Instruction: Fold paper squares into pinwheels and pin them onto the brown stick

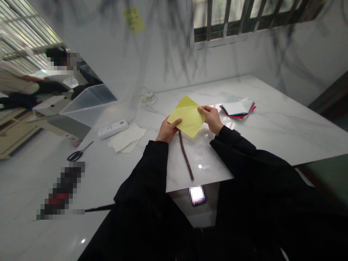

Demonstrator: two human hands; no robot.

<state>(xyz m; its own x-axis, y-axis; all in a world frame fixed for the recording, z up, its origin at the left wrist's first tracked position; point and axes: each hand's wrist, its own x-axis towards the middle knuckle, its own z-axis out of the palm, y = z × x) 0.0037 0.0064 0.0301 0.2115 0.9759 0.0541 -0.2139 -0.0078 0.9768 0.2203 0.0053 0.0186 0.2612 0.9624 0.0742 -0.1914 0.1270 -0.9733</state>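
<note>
A yellow square sheet of paper is held up above the table, turned so that one corner points away from me. My left hand grips its left corner, the thumb lying on top and the fingers underneath. At the opposite corner my right hand pinches the sheet between thumb and fingers. Beneath the paper a thin brown stick lies on the white marbled table; its far end is near my left hand. The fingers under the sheet are partly hidden.
A stack of coloured paper lies beyond my right hand. To the left are cream paper sheets, a white oblong device, scissors and a clear plastic bin. A lit phone is below the table's front edge. People sit far left.
</note>
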